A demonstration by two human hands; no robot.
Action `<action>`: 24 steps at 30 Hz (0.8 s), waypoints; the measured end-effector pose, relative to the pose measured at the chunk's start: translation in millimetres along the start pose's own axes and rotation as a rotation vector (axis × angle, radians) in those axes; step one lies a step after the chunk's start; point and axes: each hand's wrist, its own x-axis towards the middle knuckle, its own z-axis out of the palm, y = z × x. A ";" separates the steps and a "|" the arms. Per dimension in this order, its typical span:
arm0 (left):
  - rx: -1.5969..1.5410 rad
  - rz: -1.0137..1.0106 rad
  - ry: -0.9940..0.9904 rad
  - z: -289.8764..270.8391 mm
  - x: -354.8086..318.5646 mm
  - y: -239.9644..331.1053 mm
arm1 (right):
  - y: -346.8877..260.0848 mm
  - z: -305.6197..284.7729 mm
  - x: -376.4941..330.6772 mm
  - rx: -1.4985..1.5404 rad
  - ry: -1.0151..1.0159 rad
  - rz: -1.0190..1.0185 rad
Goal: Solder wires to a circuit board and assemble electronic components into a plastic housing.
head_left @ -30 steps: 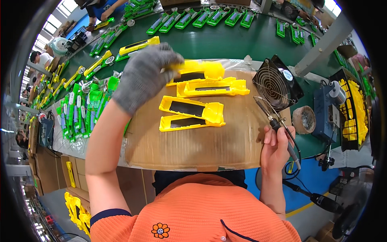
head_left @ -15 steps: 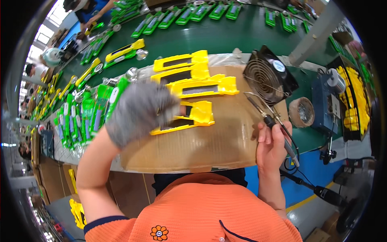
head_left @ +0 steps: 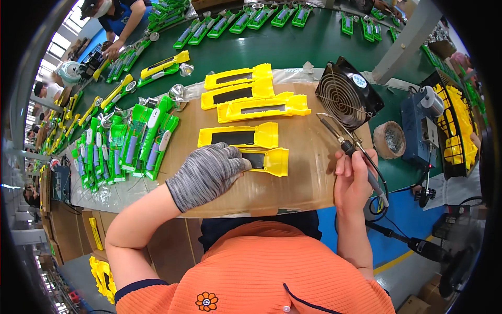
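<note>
My left hand [head_left: 212, 172], in a grey knitted glove, is closed on the left part of the nearest yellow plastic housing [head_left: 276, 161], which has a dark panel; its left end is hidden under the fingers. Just beyond lies another yellow housing [head_left: 268, 135]. Farther off, several more yellow housings [head_left: 261, 107] lie in an overlapping row on the cardboard sheet [head_left: 308, 183]. At the right, my bare right hand [head_left: 355, 175] grips a soldering iron [head_left: 333, 130] with its tip pointing away from me. A second thin metal rod shows beside the iron; its kind is unclear.
Several green housings [head_left: 130, 141] with grey-blue cells are piled left. A black fan [head_left: 348, 94], a round pot [head_left: 389, 140], a blue soldering station [head_left: 418, 128] and a rack of yellow parts [head_left: 457, 128] stand right. Across the green bench, a person [head_left: 123, 23] works.
My left hand has come down toward me and now rests on the nearest yellow housing, which lies farther right. The other yellow housings have shifted slightly. My right hand has barely moved.
</note>
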 end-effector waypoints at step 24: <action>0.531 -0.986 -0.186 -97.3 198.7 -386.2 | -9.4 5.0 -3.0 -0.089 0.104 -0.009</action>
